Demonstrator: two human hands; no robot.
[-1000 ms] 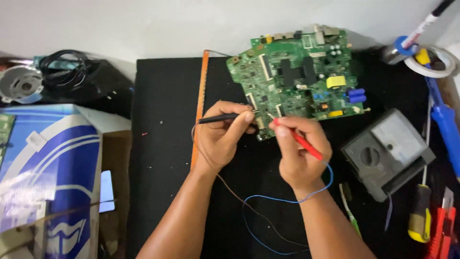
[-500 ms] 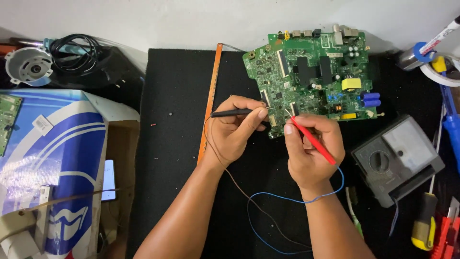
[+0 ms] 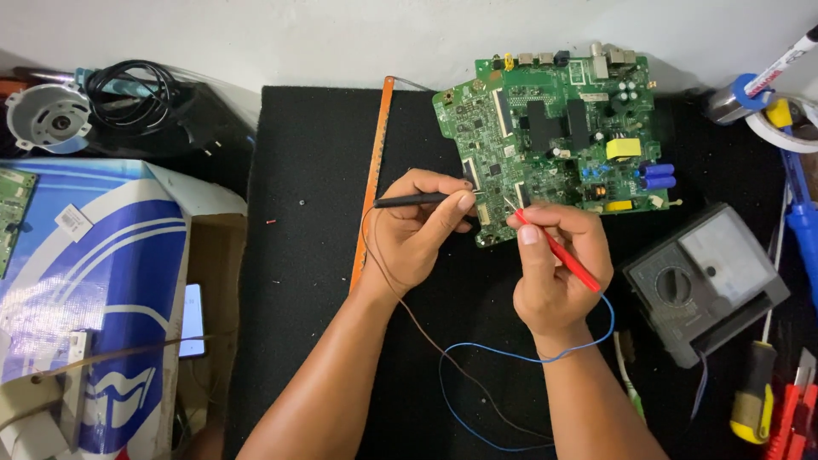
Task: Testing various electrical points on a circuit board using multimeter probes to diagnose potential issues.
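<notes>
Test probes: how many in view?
2. The black probe is in the left hand; the red probe is in the right hand. Both tips meet the green circuit board at its lower edge.

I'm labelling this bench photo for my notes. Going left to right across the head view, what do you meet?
Blue-and-white box → orange strip → left hand with black probe → right hand with red probe → grey multimeter → yellow-handled screwdriver.
</notes>
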